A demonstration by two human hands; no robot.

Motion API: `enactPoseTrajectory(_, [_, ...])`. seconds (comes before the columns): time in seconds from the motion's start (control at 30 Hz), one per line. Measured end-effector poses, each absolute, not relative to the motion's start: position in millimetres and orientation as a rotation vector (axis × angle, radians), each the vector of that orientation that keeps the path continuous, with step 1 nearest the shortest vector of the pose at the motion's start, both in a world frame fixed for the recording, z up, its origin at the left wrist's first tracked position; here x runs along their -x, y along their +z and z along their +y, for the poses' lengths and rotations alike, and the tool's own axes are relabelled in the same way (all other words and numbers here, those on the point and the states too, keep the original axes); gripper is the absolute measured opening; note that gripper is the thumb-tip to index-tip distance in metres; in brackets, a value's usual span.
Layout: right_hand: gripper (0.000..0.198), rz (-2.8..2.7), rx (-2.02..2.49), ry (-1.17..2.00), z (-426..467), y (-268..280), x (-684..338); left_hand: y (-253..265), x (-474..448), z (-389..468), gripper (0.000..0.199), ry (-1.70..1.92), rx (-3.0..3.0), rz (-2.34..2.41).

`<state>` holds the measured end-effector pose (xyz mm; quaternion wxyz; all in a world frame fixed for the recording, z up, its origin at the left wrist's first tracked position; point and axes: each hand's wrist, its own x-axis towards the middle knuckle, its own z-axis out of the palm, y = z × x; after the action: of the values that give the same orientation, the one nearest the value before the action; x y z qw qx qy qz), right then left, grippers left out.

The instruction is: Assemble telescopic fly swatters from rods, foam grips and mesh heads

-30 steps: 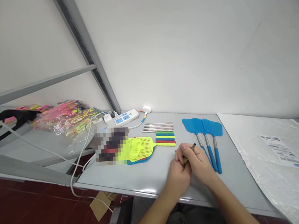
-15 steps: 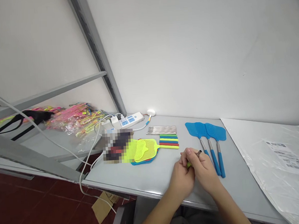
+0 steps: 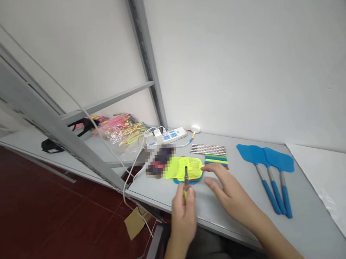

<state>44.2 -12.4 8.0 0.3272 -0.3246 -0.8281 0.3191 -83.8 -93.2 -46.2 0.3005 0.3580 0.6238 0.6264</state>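
Handle (image 3: 185, 194), yellow-green with a dark metal tube (image 3: 186, 176) rising from it, stands nearly upright in the left hand (image 3: 184, 213), over the near part of the grey table (image 3: 208, 205). Left thumb and fingers pinch it just below the tube. To its right and apart from it, the right hand (image 3: 231, 192) has thumb and forefinger spread, nothing between them; its other fingers are hidden. The forefinger is near the neck of the top swatter head; whether they touch, I cannot tell.

Right of that hand lie three blue swatters (image 3: 262, 155), grips toward the person. Beyond the left hand, stacked heads (image 3: 178, 166) lie flat, yellow-green over red and blue; a pixelated patch hides what is at their left. Next come coloured grips (image 3: 216, 160) in a row, partly behind the right hand, then silver rods (image 3: 208, 149). Farther back are a power strip (image 3: 173, 135) and, near the wall (image 3: 230, 63), a round white thing (image 3: 195, 129).
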Motion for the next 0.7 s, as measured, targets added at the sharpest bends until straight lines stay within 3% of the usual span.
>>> enactPoseTrajectory(0.1, [0.031, -2.522, 0.830, 0.576, -10, 3, -1, -36, 128, -114, 0.046, 1.725, -0.879, 1.895])
enactPoseTrajectory(0.23, [0.057, -2.806, 0.873, 0.258, 5, -5, 58, -33, 152, -123, 0.043, 1.689, -0.860, 1.998])
enactPoseTrajectory(0.43, [0.089, -2.912, 0.940, 0.229, 38, -11, 96, -43, 152, -117, 0.039, 1.623, -0.953, 1.922])
enactPoseTrajectory(0.7, [0.081, -2.957, 0.865, 0.190, 45, -10, 97, -45, 137, -115, 0.036, 1.526, -1.015, 1.807])
